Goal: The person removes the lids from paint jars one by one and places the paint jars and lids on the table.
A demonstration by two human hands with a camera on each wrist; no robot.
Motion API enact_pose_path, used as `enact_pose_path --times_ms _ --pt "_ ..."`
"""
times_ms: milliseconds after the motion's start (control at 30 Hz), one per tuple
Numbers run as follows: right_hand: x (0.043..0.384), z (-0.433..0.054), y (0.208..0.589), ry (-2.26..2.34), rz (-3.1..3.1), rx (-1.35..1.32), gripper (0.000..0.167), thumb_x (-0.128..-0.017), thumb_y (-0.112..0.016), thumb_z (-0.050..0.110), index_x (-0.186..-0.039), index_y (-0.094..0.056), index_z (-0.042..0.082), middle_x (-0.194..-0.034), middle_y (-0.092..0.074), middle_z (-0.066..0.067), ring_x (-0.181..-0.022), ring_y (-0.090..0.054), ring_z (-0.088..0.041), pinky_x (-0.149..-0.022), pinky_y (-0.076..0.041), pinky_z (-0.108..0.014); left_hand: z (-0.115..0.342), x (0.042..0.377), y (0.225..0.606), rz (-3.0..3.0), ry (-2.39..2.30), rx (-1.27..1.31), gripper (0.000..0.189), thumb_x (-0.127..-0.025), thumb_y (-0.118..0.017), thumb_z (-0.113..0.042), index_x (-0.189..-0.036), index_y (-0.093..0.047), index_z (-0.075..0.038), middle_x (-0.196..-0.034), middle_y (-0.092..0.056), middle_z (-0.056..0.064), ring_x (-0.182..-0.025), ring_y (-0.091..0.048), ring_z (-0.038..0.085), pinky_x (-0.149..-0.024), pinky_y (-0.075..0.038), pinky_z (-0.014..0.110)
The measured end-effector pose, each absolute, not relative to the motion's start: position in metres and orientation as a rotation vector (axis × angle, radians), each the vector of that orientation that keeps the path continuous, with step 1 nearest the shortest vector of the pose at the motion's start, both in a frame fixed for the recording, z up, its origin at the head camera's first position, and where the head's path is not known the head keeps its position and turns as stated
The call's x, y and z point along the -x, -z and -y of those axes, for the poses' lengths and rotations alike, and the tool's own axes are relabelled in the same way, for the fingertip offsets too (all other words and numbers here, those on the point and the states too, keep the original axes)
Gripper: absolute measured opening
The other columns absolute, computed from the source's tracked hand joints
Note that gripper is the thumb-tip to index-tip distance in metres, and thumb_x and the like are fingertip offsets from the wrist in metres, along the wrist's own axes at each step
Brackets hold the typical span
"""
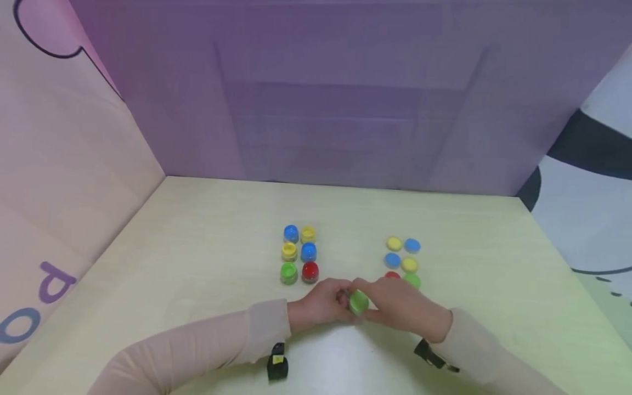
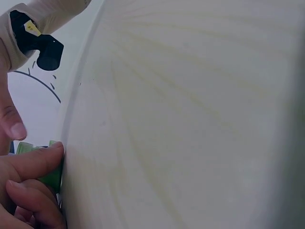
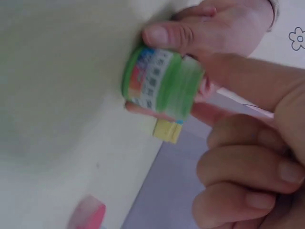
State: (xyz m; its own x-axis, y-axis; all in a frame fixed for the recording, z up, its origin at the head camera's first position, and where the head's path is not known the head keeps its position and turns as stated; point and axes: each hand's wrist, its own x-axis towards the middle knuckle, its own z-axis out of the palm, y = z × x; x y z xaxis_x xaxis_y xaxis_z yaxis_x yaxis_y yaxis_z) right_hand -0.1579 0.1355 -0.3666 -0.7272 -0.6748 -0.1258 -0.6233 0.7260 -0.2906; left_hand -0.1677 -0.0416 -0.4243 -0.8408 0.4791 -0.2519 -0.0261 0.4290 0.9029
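Observation:
A small green jar point(image 1: 359, 302) is held between both hands near the front of the table. In the right wrist view the jar point(image 3: 152, 78) lies tilted on its side, its printed label showing. My left hand point(image 1: 323, 302) grips the body, with its thumb along one side and fingers around the other. My right hand point(image 1: 402, 307) has thumb and index finger on either side of the ridged green lid point(image 3: 183, 88); its other fingers are curled in. The left wrist view shows only part of the jar point(image 2: 53, 179) behind the left fingers.
Beyond the left hand stand two columns of small jars, including a green jar point(image 1: 288, 273), a red jar point(image 1: 310, 272) and a blue jar point(image 1: 308, 252). Flat lids, among them a yellow lid point(image 1: 409, 265) and a green lid point(image 1: 412, 281), lie beyond the right hand. A purple panel point(image 1: 345, 109) borders the table's back.

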Motion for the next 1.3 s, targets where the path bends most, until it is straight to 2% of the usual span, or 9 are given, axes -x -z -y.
enact_pose_path --times_ms 100,333,500,733,933,1067,1200,1300 --pt "0.157 -0.134 0.371 0.4 -2.723 0.992 0.04 -0.083 -0.071 0.03 -0.116 -0.056 0.012 -0.055 -0.041 0.01 -0.048 -0.035 -0.002 -0.044 -0.032 -0.017 0.041 0.168 0.424 -2.205 -1.402 -0.353 0.03 -0.074 -0.077 -0.005 -0.1 -0.067 -0.015 -0.066 -0.05 -0.001 -0.066 -0.045 0.013 -0.062 -0.038 0.022" --pt "0.156 -0.129 0.376 0.39 -2.808 0.791 0.031 -0.083 -0.069 0.036 -0.09 -0.052 0.011 -0.055 -0.04 0.007 -0.047 -0.034 -0.004 -0.041 -0.025 -0.015 0.04 0.168 0.422 -2.21 -1.396 -0.348 0.02 -0.075 -0.076 -0.006 -0.09 -0.066 -0.016 -0.068 -0.053 -0.001 -0.068 -0.047 0.012 -0.064 -0.039 0.022" --pt "0.156 -0.129 0.377 0.368 -2.825 0.738 0.032 -0.083 -0.069 0.038 -0.081 -0.049 0.012 -0.055 -0.038 0.006 -0.047 -0.032 -0.005 -0.042 -0.022 -0.015 0.04 0.169 0.422 -2.211 -1.392 -0.343 0.019 -0.075 -0.077 -0.006 -0.087 -0.067 -0.018 -0.068 -0.054 -0.002 -0.068 -0.048 0.012 -0.065 -0.04 0.023" --pt "0.157 -0.129 0.378 0.33 -2.81 0.797 0.031 -0.084 -0.068 0.037 -0.085 -0.051 0.011 -0.055 -0.039 0.006 -0.047 -0.033 -0.005 -0.042 -0.024 -0.015 0.04 0.169 0.423 -2.213 -1.387 -0.317 0.02 -0.075 -0.077 -0.006 -0.087 -0.067 -0.018 -0.067 -0.053 -0.001 -0.068 -0.048 0.013 -0.064 -0.04 0.024" --pt "0.157 -0.132 0.374 0.341 -2.771 0.897 0.025 -0.084 -0.068 0.028 -0.088 -0.05 0.012 -0.055 -0.037 0.007 -0.047 -0.032 -0.004 -0.042 -0.024 -0.015 0.039 0.169 0.424 -2.198 -1.404 -0.326 0.02 -0.076 -0.077 -0.006 -0.088 -0.066 -0.017 -0.067 -0.052 -0.001 -0.067 -0.048 0.013 -0.064 -0.039 0.023" --pt "0.158 -0.134 0.372 0.365 -2.73 0.994 0.022 -0.083 -0.069 0.022 -0.094 -0.052 0.012 -0.056 -0.04 0.009 -0.048 -0.034 -0.002 -0.044 -0.029 -0.015 0.039 0.169 0.425 -2.192 -1.407 -0.335 0.021 -0.075 -0.077 -0.006 -0.09 -0.066 -0.016 -0.066 -0.05 -0.001 -0.067 -0.047 0.013 -0.064 -0.039 0.022" --pt "0.159 -0.136 0.372 0.352 -2.722 1.063 0.026 -0.081 -0.07 0.019 -0.101 -0.055 0.012 -0.058 -0.043 0.01 -0.049 -0.035 -0.001 -0.044 -0.032 -0.016 0.04 0.169 0.425 -2.19 -1.407 -0.339 0.025 -0.074 -0.078 -0.006 -0.093 -0.066 -0.017 -0.066 -0.049 -0.001 -0.066 -0.046 0.013 -0.063 -0.039 0.022" --pt "0.158 -0.136 0.373 0.36 -2.745 1.034 0.03 -0.082 -0.07 0.02 -0.106 -0.055 0.011 -0.057 -0.041 0.01 -0.047 -0.034 -0.001 -0.042 -0.03 -0.015 0.04 0.169 0.425 -2.186 -1.411 -0.341 0.026 -0.073 -0.078 -0.005 -0.092 -0.066 -0.017 -0.066 -0.05 -0.001 -0.066 -0.046 0.013 -0.063 -0.039 0.022"
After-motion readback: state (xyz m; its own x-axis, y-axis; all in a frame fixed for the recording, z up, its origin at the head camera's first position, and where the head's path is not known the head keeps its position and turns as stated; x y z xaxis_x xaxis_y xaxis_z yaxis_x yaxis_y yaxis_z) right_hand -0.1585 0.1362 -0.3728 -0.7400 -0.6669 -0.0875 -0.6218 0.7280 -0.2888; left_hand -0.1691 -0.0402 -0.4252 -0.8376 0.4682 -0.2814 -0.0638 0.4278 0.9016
